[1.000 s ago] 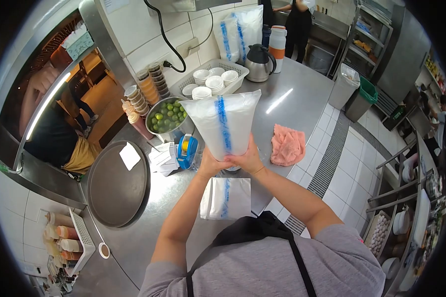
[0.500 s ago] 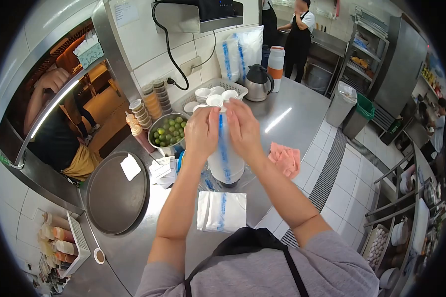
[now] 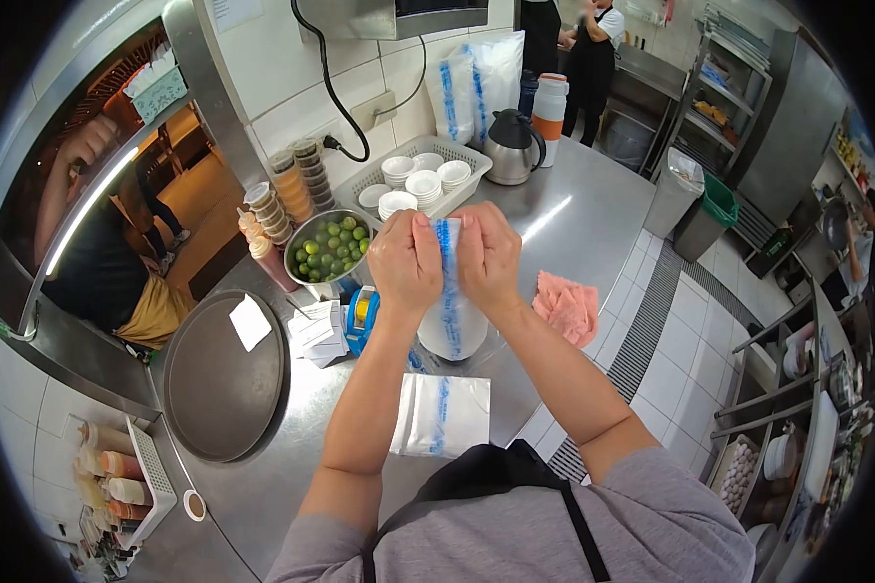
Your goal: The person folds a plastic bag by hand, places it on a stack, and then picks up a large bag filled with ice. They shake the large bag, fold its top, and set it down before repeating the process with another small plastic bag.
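A white plastic bag with a blue printed stripe (image 3: 452, 328) stands upright in front of me on the steel counter, bulging at its lower part. My left hand (image 3: 404, 262) grips the bag's upper left side, fingers curled. On the opposite side my right hand (image 3: 490, 257) is closed the same way, and the striped plastic runs up between the two thumbs. What the bag contains is hidden. Closer to my body lies a flat stack of similar bags (image 3: 444, 416). Left of the bag, beside my left forearm, stands a blue tape dispenser (image 3: 362, 321).
Behind my hands are a basket (image 3: 478, 173) of white cups and a steel jug (image 3: 511, 151). A bowl of green limes (image 3: 329, 249), paper slips (image 3: 317, 332) and a round brown tray (image 3: 219, 398) lie leftward. A pink cloth (image 3: 567, 307) rests near the right edge. People stand farther back.
My fingers, stretched upward along the bag's top before, are now curled tightly around it. The view has shifted slightly, and more of the tape dispenser and the white cups shows.
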### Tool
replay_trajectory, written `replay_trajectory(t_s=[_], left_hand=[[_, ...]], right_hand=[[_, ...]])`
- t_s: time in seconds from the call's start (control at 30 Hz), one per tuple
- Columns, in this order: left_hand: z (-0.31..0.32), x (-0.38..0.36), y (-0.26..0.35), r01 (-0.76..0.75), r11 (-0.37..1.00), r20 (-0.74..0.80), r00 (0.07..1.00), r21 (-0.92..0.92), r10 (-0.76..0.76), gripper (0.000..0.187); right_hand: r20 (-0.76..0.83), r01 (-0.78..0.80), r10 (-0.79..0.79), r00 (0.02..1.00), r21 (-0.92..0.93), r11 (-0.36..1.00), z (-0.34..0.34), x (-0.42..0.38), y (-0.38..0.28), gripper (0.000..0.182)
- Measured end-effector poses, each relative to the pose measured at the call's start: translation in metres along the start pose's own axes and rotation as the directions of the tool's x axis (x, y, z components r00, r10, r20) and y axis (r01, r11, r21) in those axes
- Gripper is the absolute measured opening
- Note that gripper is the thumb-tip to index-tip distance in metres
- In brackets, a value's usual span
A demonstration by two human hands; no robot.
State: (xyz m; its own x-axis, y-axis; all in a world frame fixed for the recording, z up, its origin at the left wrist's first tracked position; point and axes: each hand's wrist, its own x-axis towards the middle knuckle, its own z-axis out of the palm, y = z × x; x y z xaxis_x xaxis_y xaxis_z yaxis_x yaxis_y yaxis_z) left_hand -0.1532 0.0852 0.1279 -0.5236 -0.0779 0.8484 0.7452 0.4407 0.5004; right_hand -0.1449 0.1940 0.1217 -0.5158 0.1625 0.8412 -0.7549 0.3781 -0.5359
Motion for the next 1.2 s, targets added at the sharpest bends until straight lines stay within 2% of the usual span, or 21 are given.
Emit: replay_trajectory(t_s=[0.03, 0.1, 0.17, 0.27, 0.33, 0.43, 0.5, 0.53, 0.57, 0.6, 0.63, 0.7, 0.73, 0.8, 0.83, 0.9, 0.97, 1.0, 1.07, 1.13, 1.2], left_hand=[[-0.002, -0.003, -0.003, 0.029, 0.998, 0.017, 0.999, -0.057, -0.028, 0.020], [0.001, -0.015, -0.007, 0.063, 0.992, 0.032, 0.998, -0.114, -0.060, 0.021], [0.010, -0.039, -0.010, 0.243, 0.748, -0.034, 0.942, -0.617, -0.334, 0.050], [0.009, -0.084, -0.040, 0.385, 0.648, 0.189, 0.916, -0.657, -0.353, 0.075], [0.008, -0.115, -0.054, 0.431, 0.621, 0.236, 0.897, -0.655, -0.373, 0.074], [-0.006, -0.151, -0.058, 0.490, 0.735, 0.321, 0.870, -0.469, -0.375, 0.077], [-0.026, -0.169, -0.053, 0.554, 0.811, 0.442, 0.785, -0.188, -0.434, 0.065], [-0.041, -0.176, -0.052, 0.577, 0.796, 0.443, 0.771, -0.182, -0.457, 0.065], [-0.059, -0.182, -0.050, 0.491, 0.871, 0.393, 0.805, -0.019, -0.445, 0.057], [-0.078, -0.190, -0.044, 0.398, 0.904, 0.354, 0.832, 0.158, -0.428, 0.049], [-0.096, -0.194, -0.037, 0.408, 0.884, 0.382, 0.798, 0.228, -0.467, 0.045], [-0.113, -0.200, -0.017, 0.321, 0.877, 0.480, 0.743, 0.357, -0.467, 0.044], [-0.115, -0.217, -0.015, 0.290, 0.878, 0.578, 0.667, 0.381, -0.471, 0.047], [-0.113, -0.243, 0.000, -0.048, 0.849, 0.696, 0.598, 0.527, -0.398, 0.052], [-0.111, -0.254, 0.007, -0.047, 0.847, 0.691, 0.602, 0.530, -0.399, 0.052], [-0.107, -0.268, 0.017, 0.069, 0.807, 0.615, 0.611, 0.586, -0.499, 0.056], [-0.106, -0.273, 0.028, 0.075, 0.787, 0.589, 0.620, 0.613, -0.518, 0.056], [-0.107, -0.274, 0.031, 0.074, 0.774, 0.571, 0.632, 0.629, -0.524, 0.057], [-0.110, -0.271, 0.034, 0.079, 0.768, 0.570, 0.622, 0.636, -0.537, 0.059], [-0.112, -0.260, 0.044, 0.035, 0.761, 0.575, 0.634, 0.647, -0.517, 0.055], [-0.113, -0.247, 0.037, 0.078, 0.851, 0.587, 0.692, 0.520, -0.422, 0.046]], right_hand=[[0.002, 0.000, 0.000, 1.000, 0.000, 1.000, 0.001, -0.003, 0.001, 0.006], [0.027, -0.272, 0.277, 0.960, 0.305, 0.913, 0.003, -0.017, 0.006, 0.027], [0.036, -0.283, 0.291, 0.956, 0.375, 0.883, 0.009, -0.041, 0.018, 0.042], [0.103, -0.353, 0.346, 0.933, 0.458, 0.816, 0.009, -0.073, 0.032, 0.067], [0.157, -0.417, 0.391, 0.907, 0.470, 0.778, 0.002, -0.096, 0.036, 0.076], [0.281, -0.411, 0.332, 0.901, 0.302, 0.860, -0.019, -0.120, 0.048, 0.081], [0.447, -0.279, 0.288, 0.847, -0.089, 0.956, -0.042, -0.130, 0.059, 0.068], [0.502, -0.063, 0.221, 0.836, -0.313, 0.948, -0.061, -0.129, 0.065, 0.056], [0.575, 0.172, 0.166, 0.801, -0.486, 0.857, -0.084, -0.128, 0.073, 0.046], [0.405, 0.100, 0.192, 0.894, -0.598, 0.795, -0.103, -0.133, 0.084, 0.031], [0.439, -0.030, 0.554, 0.707, -0.764, 0.644, -0.118, -0.121, 0.087, 0.032], [0.314, 0.215, 0.120, 0.942, -0.837, 0.503, -0.146, -0.186, 0.135, 0.032], [0.325, 0.220, 0.123, 0.938, -0.829, 0.514, -0.141, -0.186, 0.128, 0.032], [0.322, 0.163, 0.190, 0.928, -0.805, 0.570, -0.120, -0.171, 0.096, 0.034], [0.405, 0.049, 0.329, 0.853, -0.690, 0.722, -0.111, -0.163, 0.068, 0.029], [0.693, 0.038, 0.122, 0.711, -0.211, 0.977, -0.091, -0.185, 0.049, 0.028], [0.905, -0.114, 0.051, 0.422, -0.003, 0.993, -0.078, -0.193, 0.012, 0.018], [0.906, -0.114, 0.042, 0.421, 0.007, 0.993, -0.075, -0.195, 0.012, 0.018], [0.975, -0.262, 0.146, 0.166, -0.099, 0.960, -0.070, -0.198, 0.015, 0.015], [0.975, -0.258, 0.129, 0.181, -0.080, 0.963, -0.068, -0.196, 0.017, 0.014], [0.948, -0.434, 0.263, 0.178, -0.165, 0.886, -0.065, -0.188, 0.018, 0.015]])
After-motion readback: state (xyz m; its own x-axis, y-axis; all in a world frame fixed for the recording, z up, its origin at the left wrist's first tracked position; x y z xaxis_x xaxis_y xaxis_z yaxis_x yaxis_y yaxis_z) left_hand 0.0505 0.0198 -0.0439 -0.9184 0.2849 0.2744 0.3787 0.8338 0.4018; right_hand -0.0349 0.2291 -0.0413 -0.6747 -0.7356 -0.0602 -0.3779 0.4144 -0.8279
